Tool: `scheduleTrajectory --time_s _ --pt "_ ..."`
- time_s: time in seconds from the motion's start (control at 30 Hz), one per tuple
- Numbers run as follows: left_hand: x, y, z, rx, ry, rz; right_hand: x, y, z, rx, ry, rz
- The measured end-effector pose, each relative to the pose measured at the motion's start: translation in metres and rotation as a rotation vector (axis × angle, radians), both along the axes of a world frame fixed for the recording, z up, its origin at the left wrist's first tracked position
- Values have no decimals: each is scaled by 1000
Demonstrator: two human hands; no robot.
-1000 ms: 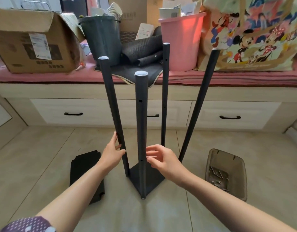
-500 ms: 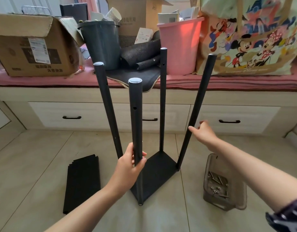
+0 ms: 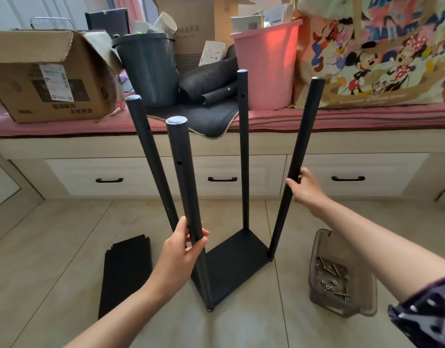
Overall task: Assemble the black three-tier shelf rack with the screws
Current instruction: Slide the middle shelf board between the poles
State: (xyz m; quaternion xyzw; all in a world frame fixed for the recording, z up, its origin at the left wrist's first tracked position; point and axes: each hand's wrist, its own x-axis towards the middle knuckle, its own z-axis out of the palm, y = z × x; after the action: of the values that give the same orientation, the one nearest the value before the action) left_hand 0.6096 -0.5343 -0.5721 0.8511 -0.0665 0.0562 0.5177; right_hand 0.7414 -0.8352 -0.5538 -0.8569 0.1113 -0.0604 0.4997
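Note:
The black rack stands on the tiled floor as one bottom shelf panel (image 3: pixel 235 262) with several upright black poles at its corners. My left hand (image 3: pixel 182 249) grips the nearest pole (image 3: pixel 182 177) low down. My right hand (image 3: pixel 307 188) holds the right pole (image 3: pixel 301 146) about halfway up, thumb and fingers around it. The back-left pole (image 3: pixel 147 146) and back pole (image 3: pixel 244 146) stand free. Loose black shelf panels (image 3: pixel 127 272) lie stacked flat on the floor to the left. A clear plastic tub (image 3: pixel 340 275) with screws and washers sits to the right.
A low drawer bench (image 3: pixel 224 177) with a pink cushion top runs along the back. On it stand a cardboard box (image 3: pixel 48 79), a dark bin (image 3: pixel 151 71), a pink bucket (image 3: pixel 266 66) and a cartoon-print bag (image 3: pixel 377 54). Bare tiles lie in front of the rack.
My left hand moved from the back-left pole to grip the nearest pole. My right hand left the nearest pole, reached right and took hold of the right pole.

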Motion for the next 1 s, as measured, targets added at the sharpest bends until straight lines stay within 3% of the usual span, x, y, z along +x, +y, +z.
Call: scheduleTrajectory --time_s 0.63,1.0 --pt "15 45 22 94 -45 211 -121 5 3 -9 -143 98" --pt "9 56 8 99 -52 261 -134 26 -7 -17 -183 73"
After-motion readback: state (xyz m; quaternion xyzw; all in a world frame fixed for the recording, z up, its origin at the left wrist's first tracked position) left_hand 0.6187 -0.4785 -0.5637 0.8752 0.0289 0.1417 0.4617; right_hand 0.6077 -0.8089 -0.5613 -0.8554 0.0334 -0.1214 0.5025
